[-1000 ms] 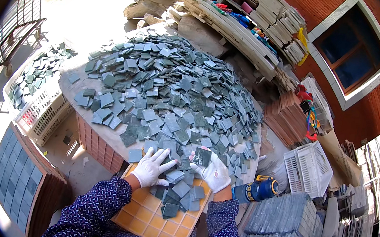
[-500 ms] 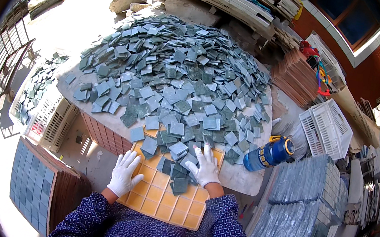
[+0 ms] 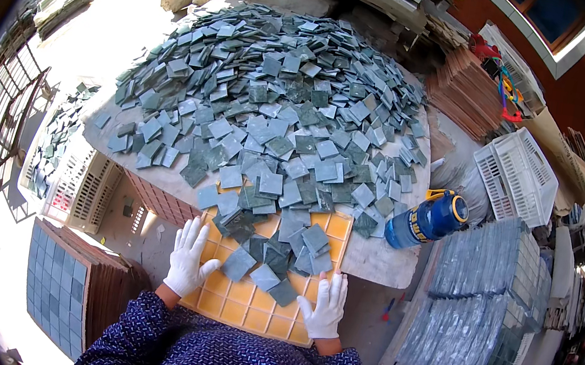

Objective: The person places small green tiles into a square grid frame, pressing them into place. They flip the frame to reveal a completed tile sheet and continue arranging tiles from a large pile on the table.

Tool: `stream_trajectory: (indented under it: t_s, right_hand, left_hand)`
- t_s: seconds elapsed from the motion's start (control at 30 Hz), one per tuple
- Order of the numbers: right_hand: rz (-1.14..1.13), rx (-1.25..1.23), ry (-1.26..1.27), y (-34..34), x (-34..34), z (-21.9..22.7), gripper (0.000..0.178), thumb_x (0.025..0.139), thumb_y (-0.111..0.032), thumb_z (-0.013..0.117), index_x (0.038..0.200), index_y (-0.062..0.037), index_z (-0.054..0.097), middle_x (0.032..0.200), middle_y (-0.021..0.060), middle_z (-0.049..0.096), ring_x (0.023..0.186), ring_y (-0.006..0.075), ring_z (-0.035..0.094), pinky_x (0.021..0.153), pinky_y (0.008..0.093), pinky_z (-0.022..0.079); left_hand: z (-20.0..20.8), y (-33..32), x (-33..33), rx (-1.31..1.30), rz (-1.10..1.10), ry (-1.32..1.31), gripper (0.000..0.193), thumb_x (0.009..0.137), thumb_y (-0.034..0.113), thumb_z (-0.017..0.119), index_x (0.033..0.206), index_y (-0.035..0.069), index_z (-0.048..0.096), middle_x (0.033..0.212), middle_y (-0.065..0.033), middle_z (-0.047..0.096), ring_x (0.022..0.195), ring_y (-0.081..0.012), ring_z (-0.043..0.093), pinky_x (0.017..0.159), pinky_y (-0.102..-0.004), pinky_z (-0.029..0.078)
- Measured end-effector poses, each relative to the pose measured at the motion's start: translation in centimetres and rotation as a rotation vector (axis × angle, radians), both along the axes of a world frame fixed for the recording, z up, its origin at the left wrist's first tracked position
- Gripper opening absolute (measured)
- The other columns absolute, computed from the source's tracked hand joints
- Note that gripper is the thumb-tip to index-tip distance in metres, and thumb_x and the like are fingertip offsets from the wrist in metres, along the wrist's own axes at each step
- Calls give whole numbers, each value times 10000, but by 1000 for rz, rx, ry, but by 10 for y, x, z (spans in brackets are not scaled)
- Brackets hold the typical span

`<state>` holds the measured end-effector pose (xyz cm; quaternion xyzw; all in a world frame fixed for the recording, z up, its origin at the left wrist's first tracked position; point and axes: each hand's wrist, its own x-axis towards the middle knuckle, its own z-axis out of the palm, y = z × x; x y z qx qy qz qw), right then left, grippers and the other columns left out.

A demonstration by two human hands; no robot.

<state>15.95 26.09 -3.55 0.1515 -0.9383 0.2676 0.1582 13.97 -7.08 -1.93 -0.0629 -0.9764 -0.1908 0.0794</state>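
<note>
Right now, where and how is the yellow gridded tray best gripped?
Probably by its left and right edges near the body, one hand from each side. The tray is broad and flat, loose tiles clutter its middle and far end, and the open left hand and right hand are at those edges.

A pale tabletop (image 3: pixel 387 263) bears a heap of grey-green tiles (image 3: pixel 267 91) and a blue bottle (image 3: pixel 426 221).

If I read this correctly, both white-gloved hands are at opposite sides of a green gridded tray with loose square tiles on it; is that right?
Not quite: the gridded tray is yellow-orange, not green, as the head view shows. The gloved left hand and right hand are at its opposite sides, with loose square tiles on it.
</note>
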Motion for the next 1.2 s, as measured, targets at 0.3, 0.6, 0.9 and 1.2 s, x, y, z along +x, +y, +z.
stream_trajectory:
  t_s: [0.3,0.6,0.9,1.2]
  right_hand:
    - [-213,-121,-93,-2,-22,-14,770,773,-268,713,1389,15,346,1470,273,285,1367,489,230,1113,532,247]
    - [-118,-39,109,-16,-91,26,572,787,-235,725,1255,-12,483,1310,223,491,1225,414,456,1016,465,390]
    - [-65,120,-190,-35,-29,23,656,666,-395,799,1170,-71,533,1131,152,548,1036,354,554,876,441,455]
    - [-54,-12,-215,-1,-24,30,593,656,-265,800,1157,-95,532,1114,129,535,968,326,585,775,431,508]
  left_hand:
    - [-22,-8,-14,485,29,7,803,887,480,578,1458,1,279,1499,-238,289,1386,-377,302,1101,-405,305]
    - [16,20,-52,32,253,264,714,770,328,726,1355,42,433,1281,-160,502,1177,-331,478,999,-439,385]
    - [26,26,-110,42,151,112,572,694,282,783,1166,52,557,1160,-130,534,1087,-334,502,921,-426,417]
    - [2,-11,-78,179,160,211,840,568,292,857,1275,69,462,1271,-142,472,1188,-354,435,994,-433,393]
